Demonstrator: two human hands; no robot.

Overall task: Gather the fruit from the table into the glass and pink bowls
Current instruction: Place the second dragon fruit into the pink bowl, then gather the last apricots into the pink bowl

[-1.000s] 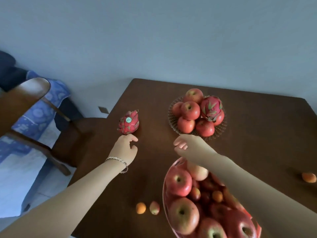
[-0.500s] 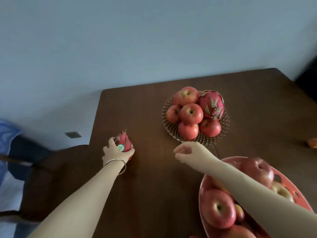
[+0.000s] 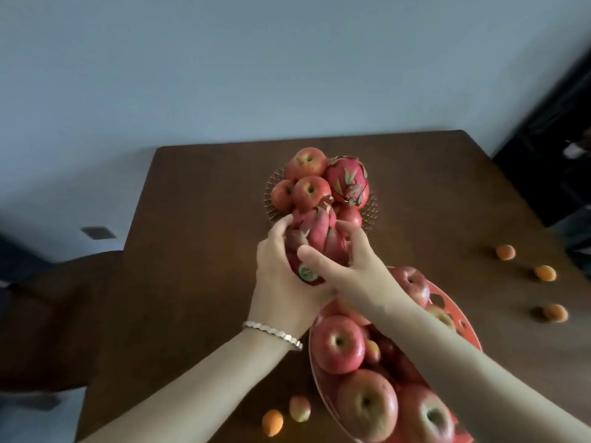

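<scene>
left hand (image 3: 281,282): cupping dragon fruit (image 3: 315,238) from below, grip wrapping it
right hand (image 3: 348,266): reaching across, grip pinching same fruit
position: hovering between glass bowl (image 3: 271,190) and pink bowl (image 3: 460,318)

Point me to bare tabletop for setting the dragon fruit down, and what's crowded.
Free: the wide strip of table left of both hands, and the stretch between the glass bowl and the three small orange fruits. Crowded: both bowls heaped; the pink bowl fills the near right.
</scene>
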